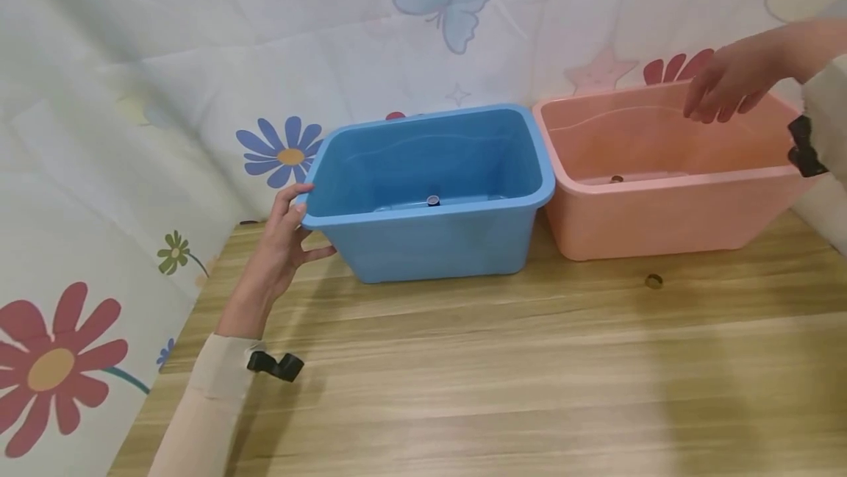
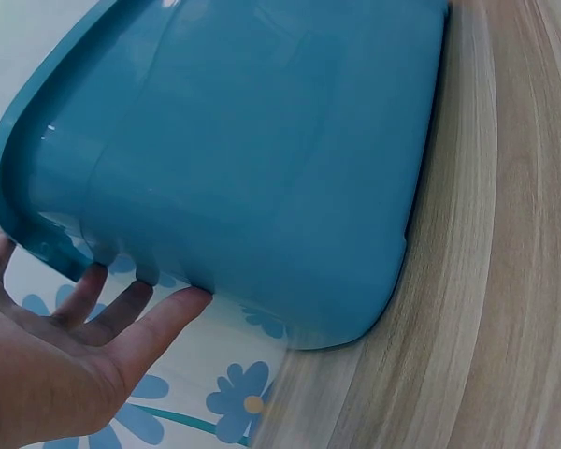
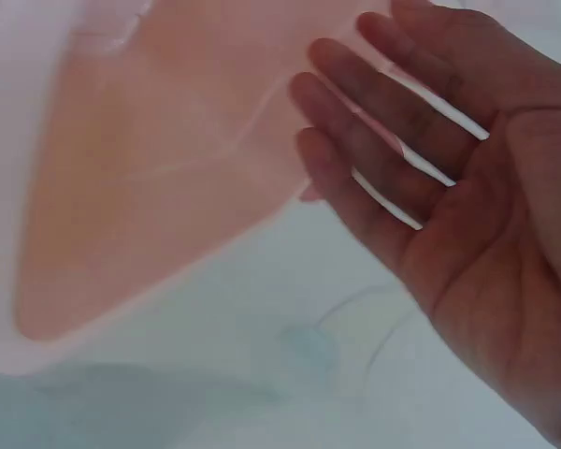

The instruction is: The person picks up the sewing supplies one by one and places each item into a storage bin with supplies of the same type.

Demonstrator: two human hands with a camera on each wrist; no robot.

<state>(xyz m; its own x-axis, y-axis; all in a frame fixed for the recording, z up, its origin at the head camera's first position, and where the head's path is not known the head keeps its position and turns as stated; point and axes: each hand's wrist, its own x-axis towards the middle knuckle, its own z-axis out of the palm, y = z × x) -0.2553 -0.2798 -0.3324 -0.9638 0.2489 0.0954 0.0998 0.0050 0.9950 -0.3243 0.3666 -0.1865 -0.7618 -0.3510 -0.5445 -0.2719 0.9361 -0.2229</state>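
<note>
My left hand (image 1: 283, 234) is at the left end of a blue plastic bin (image 1: 437, 242). Its thumb and a finger lie on the bin's rim, while other fingers press against the end wall below, as the left wrist view shows. Inside this bin is a small dark round piece with a pale top (image 1: 433, 201). Over the back right of a pink plastic bin (image 1: 668, 216) hovers my right hand (image 1: 734, 84), holding nothing, its fingers loosely bent and apart in the right wrist view. A small brownish ring-shaped piece (image 1: 617, 178) lies inside the pink bin.
Another small ring-shaped piece (image 1: 653, 281) lies on the wood-grain table (image 1: 463, 374) in front of the pink bin. Both bins stand side by side against a white cloth backdrop (image 1: 344, 36) printed with flowers and a butterfly.
</note>
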